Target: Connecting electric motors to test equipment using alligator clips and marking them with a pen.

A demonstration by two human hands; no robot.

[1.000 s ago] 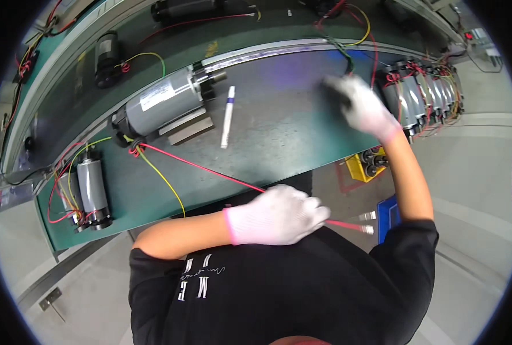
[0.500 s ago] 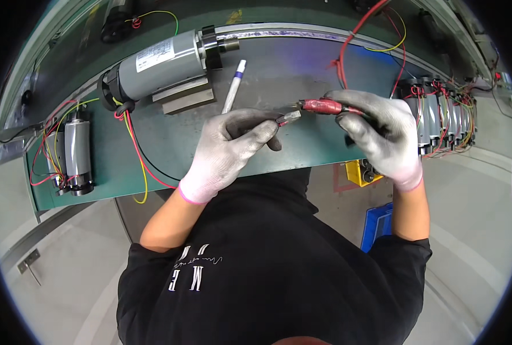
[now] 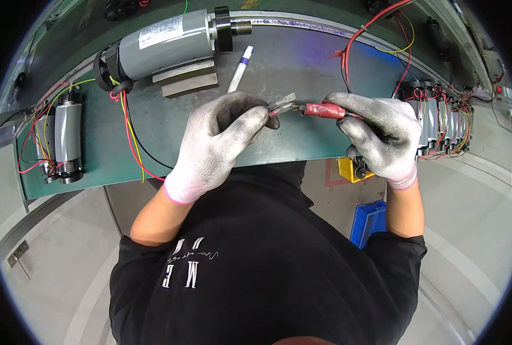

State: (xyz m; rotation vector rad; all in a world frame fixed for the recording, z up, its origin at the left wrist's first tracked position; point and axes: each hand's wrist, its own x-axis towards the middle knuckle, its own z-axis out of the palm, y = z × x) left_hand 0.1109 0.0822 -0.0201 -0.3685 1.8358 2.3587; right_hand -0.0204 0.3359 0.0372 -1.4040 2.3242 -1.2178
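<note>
A red-sleeved wire terminal (image 3: 324,110) is held over the green workbench (image 3: 302,69), pinched shut in the gloved right hand (image 3: 382,138). The left hand (image 3: 221,141) closes its fingertips on a clear-sleeved connector (image 3: 283,105) meeting it. Compared with half a second ago, both hands sit closer together, the connectors now touching. A white marker (image 3: 240,69) lies behind them.

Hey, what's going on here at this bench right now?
A person in white work gloves stands at a green workbench and holds two wire ends together above it. The left hand pinches a clear-sleeved metal terminal; the right hand grips a red-sleeved connector on a red wire. The two tips almost meet; whether they are joined cannot be told. On the bench lie a large grey motor, a white marker pen and a smaller motor with coloured wires.
</note>
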